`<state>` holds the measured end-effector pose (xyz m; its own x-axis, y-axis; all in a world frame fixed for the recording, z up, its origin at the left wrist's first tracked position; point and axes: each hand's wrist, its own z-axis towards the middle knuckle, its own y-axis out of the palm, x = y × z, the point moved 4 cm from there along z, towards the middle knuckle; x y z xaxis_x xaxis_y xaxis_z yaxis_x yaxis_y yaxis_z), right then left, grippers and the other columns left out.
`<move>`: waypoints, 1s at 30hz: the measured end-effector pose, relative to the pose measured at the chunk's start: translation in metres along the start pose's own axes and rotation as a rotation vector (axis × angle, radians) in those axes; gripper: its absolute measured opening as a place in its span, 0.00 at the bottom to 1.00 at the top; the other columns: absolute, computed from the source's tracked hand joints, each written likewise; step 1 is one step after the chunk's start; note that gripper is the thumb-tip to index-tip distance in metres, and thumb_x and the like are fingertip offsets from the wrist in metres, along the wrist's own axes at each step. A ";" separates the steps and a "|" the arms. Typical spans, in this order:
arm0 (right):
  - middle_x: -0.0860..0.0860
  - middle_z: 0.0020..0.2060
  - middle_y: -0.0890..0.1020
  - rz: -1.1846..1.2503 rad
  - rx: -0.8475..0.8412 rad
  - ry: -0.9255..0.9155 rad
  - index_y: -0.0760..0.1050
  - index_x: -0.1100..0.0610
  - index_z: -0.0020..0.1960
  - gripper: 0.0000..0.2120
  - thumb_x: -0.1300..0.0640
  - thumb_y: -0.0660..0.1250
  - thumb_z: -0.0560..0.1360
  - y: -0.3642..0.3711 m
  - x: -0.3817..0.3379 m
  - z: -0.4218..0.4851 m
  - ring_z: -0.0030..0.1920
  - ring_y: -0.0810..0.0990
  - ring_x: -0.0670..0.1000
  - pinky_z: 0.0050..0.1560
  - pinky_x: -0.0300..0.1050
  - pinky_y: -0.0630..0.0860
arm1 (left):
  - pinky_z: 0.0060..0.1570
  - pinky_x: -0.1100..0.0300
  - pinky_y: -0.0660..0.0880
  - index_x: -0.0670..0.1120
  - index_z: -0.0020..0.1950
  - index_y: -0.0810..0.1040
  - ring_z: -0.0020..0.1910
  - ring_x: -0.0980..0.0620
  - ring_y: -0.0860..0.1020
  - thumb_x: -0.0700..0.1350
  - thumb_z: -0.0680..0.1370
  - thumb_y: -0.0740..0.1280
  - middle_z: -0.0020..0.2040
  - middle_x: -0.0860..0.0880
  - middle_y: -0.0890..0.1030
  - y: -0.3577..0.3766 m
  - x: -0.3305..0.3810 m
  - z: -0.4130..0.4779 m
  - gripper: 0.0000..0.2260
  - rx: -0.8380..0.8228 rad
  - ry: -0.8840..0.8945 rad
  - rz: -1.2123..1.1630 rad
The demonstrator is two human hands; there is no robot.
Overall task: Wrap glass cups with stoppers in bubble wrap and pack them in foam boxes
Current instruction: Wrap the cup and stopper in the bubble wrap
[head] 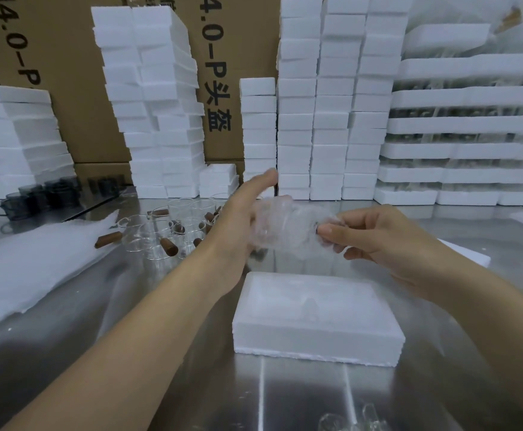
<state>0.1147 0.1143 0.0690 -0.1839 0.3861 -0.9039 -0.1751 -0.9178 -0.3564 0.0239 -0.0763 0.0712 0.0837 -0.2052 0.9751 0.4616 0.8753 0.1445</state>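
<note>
— You're holding one bubble-wrapped cup above one foam box.
— Your right hand is pinching its right end; your left hand is pressing flat-fingered against it. Steel table is showing round all four box edges

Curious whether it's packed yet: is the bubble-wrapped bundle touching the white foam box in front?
Apart. The head view shows the right hand pinching the bundle in the air, with shiny table visible between it and the foam box.
</note>
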 end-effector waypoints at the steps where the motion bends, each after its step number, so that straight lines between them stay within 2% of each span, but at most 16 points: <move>1: 0.46 0.40 0.87 -0.047 -0.030 -0.004 0.89 0.49 0.46 0.10 0.44 0.76 0.74 0.001 -0.001 -0.001 0.42 0.81 0.41 0.47 0.36 0.77 | 0.69 0.37 0.77 0.58 0.61 0.86 0.61 0.45 0.87 0.70 0.70 0.72 0.58 0.50 0.89 0.000 0.000 -0.001 0.25 -0.018 -0.027 -0.033; 3: 0.47 0.40 0.87 -0.110 -0.079 -0.011 0.89 0.49 0.47 0.09 0.44 0.76 0.74 0.004 -0.002 -0.002 0.43 0.81 0.41 0.45 0.34 0.77 | 0.68 0.36 0.77 0.56 0.68 0.81 0.59 0.48 0.87 0.71 0.75 0.67 0.59 0.49 0.89 0.003 -0.002 -0.004 0.28 -0.059 -0.061 -0.077; 5: 0.48 0.40 0.87 -0.123 -0.108 -0.014 0.90 0.48 0.48 0.10 0.44 0.76 0.73 0.007 -0.004 -0.004 0.42 0.81 0.42 0.46 0.35 0.76 | 0.68 0.37 0.77 0.55 0.70 0.79 0.59 0.49 0.87 0.72 0.79 0.64 0.59 0.48 0.89 0.007 -0.003 -0.008 0.28 -0.081 -0.087 -0.094; 10: 0.51 0.39 0.86 -0.154 -0.231 -0.011 0.87 0.54 0.44 0.11 0.47 0.81 0.71 0.005 -0.016 -0.012 0.42 0.80 0.45 0.46 0.42 0.72 | 0.69 0.38 0.76 0.50 0.68 0.81 0.58 0.46 0.88 0.71 0.81 0.61 0.58 0.45 0.89 0.017 -0.004 -0.014 0.29 -0.071 -0.110 -0.129; 15: 0.56 0.39 0.84 -0.163 -0.373 0.077 0.76 0.64 0.44 0.18 0.53 0.81 0.71 0.011 -0.016 -0.017 0.41 0.79 0.52 0.50 0.52 0.70 | 0.55 0.45 0.80 0.49 0.66 0.84 0.55 0.45 0.89 0.73 0.81 0.58 0.56 0.45 0.89 0.023 -0.007 -0.018 0.32 -0.134 -0.149 -0.040; 17: 0.56 0.38 0.83 -0.180 -0.400 0.091 0.76 0.66 0.44 0.17 0.57 0.81 0.73 0.012 -0.015 -0.018 0.42 0.78 0.53 0.52 0.54 0.69 | 0.54 0.46 0.80 0.50 0.64 0.85 0.53 0.46 0.89 0.74 0.80 0.57 0.55 0.46 0.89 0.023 -0.007 -0.018 0.33 -0.146 -0.162 0.011; 20: 0.57 0.39 0.82 -0.207 -0.396 0.083 0.79 0.64 0.46 0.14 0.57 0.81 0.73 0.016 -0.017 -0.021 0.41 0.78 0.52 0.51 0.50 0.70 | 0.63 0.42 0.79 0.51 0.60 0.88 0.49 0.47 0.88 0.75 0.80 0.56 0.53 0.46 0.89 0.022 -0.007 -0.016 0.33 -0.131 -0.127 0.079; 22: 0.56 0.38 0.79 -0.268 -0.384 0.061 0.81 0.60 0.46 0.12 0.54 0.81 0.73 0.019 -0.020 -0.022 0.39 0.75 0.50 0.49 0.48 0.68 | 0.73 0.39 0.72 0.53 0.58 0.88 0.45 0.49 0.87 0.75 0.81 0.54 0.51 0.47 0.90 0.020 -0.006 -0.016 0.33 -0.099 -0.065 0.152; 24: 0.57 0.38 0.78 -0.306 -0.376 0.046 0.82 0.58 0.46 0.12 0.52 0.81 0.73 0.022 -0.021 -0.022 0.38 0.73 0.49 0.48 0.46 0.67 | 0.75 0.39 0.67 0.54 0.58 0.87 0.42 0.51 0.87 0.76 0.81 0.51 0.50 0.48 0.90 0.019 -0.004 -0.016 0.34 -0.086 -0.034 0.216; 27: 0.60 0.40 0.81 -0.340 -0.379 0.031 0.83 0.57 0.45 0.12 0.51 0.81 0.72 0.023 -0.023 -0.024 0.37 0.74 0.47 0.45 0.41 0.68 | 0.68 0.45 0.71 0.54 0.56 0.87 0.40 0.53 0.85 0.75 0.82 0.50 0.48 0.50 0.90 0.021 -0.008 -0.013 0.33 -0.097 -0.040 0.288; 30: 0.53 0.33 0.80 -0.389 -0.381 0.012 0.82 0.57 0.42 0.12 0.52 0.81 0.72 0.024 -0.024 -0.024 0.32 0.74 0.42 0.38 0.28 0.67 | 0.50 0.59 0.76 0.55 0.55 0.86 0.40 0.58 0.83 0.68 0.86 0.55 0.47 0.52 0.89 0.024 -0.014 -0.011 0.25 -0.099 0.091 0.479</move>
<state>0.1383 0.0811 0.0768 -0.1638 0.7052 -0.6898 0.1350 -0.6766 -0.7238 0.0438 -0.0570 0.0594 0.3813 0.1685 0.9090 0.4340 0.8355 -0.3370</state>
